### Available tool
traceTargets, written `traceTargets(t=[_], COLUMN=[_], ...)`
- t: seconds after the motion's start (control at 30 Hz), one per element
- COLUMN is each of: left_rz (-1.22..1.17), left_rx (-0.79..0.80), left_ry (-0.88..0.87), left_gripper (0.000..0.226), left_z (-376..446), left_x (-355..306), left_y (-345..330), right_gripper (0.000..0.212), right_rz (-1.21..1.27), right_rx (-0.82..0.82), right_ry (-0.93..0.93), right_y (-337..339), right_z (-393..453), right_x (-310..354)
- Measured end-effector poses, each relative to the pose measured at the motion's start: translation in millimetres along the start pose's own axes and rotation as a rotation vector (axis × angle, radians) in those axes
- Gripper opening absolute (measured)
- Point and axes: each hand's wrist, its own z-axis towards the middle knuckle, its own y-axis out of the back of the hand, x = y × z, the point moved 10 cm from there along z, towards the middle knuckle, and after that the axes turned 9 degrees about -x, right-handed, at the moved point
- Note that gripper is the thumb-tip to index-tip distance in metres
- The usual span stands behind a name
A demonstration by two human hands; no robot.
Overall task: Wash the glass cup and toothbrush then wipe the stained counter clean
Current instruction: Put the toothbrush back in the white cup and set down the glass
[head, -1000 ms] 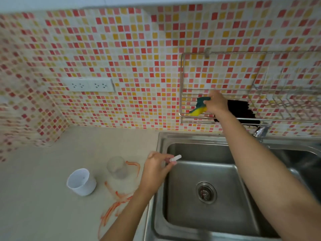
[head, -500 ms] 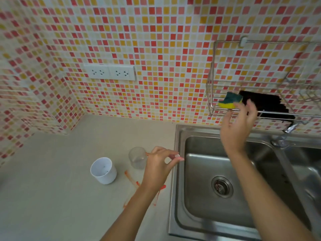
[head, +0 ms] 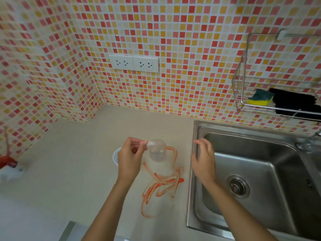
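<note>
A clear glass cup (head: 157, 151) stands on the beige counter (head: 69, 171), at the top of an orange looping stain (head: 161, 184). My left hand (head: 129, 160) pinches a thin pale toothbrush (head: 150, 143), whose end lies at the cup's rim. My right hand (head: 203, 161) hovers empty with fingers apart over the left rim of the steel sink (head: 196, 171), a little right of the cup. A yellow and green sponge (head: 260, 99) lies in the wire wall rack (head: 239, 101).
A white plastic cup (head: 115, 156) stands mostly hidden behind my left hand. A black cloth (head: 295, 103) lies in the rack beside the sponge. Wall sockets (head: 133, 63) sit above the counter. A red and white object (head: 8, 165) lies at the far left. The sink drain (head: 238, 186) is open.
My right hand left the sponge in the rack and dropped to the sink's left rim. My left hand carried the toothbrush left to the glass cup. The view swung left.
</note>
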Motion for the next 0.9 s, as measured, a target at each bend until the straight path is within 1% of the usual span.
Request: traceTargets(t=[0.1, 0.17, 0.23, 0.4, 0.57, 0.63, 0.77, 0.83, 0.9], left_rz=[-0.067, -0.080, -0.051, 0.047, 0.094, 0.093, 0.129, 0.154, 0.181], left_rx=[0.002, 0.036, 0.078, 0.126, 0.138, 0.130, 0.103, 0.064, 0.007], left_ry=[0.143, 0.171, 0.159, 0.078, 0.042, 0.041, 0.037, 0.043, 0.056], left_gripper=[0.015, 0.015, 0.021, 0.016, 0.014, 0.013, 0.015, 0.015, 0.013], left_z=[14.1, 19.9, 25.8, 33.4, 32.2, 32.9, 35.9, 38.6, 42.9], left_x=[26.5, 36.1, 43.8, 58.2, 68.9, 76.1, 91.1, 96.0, 98.5], left_y=[24.3, 37.3, 46.4, 62.8, 70.8, 74.5, 82.4, 87.3, 93.1], right_gripper=[0.034, 0.035, 0.038, 0.043, 0.062, 0.068, 0.075, 0.079, 0.088], right_rz=[0.014, 0.009, 0.021, 0.066, 0.069, 0.073, 0.148, 0.184, 0.197], right_rx=[0.134, 0.189, 0.255, 0.484, 0.654, 0.687, 0.678, 0.677, 0.695], right_ry=[0.058, 0.098, 0.117, 0.132, 0.124, 0.105, 0.076, 0.075, 0.077], right_y=[-34.1, -52.9, -70.8, -123.0, -168.3, -182.0, -199.6, -205.4, -211.6], right_z=[-11.4, -19.2, -28.3, -58.7, -80.9, -85.6, -87.7, -87.0, -87.6], right_x=[23.7, 35.5, 46.1, 71.4, 84.3, 85.7, 91.7, 98.1, 102.3])
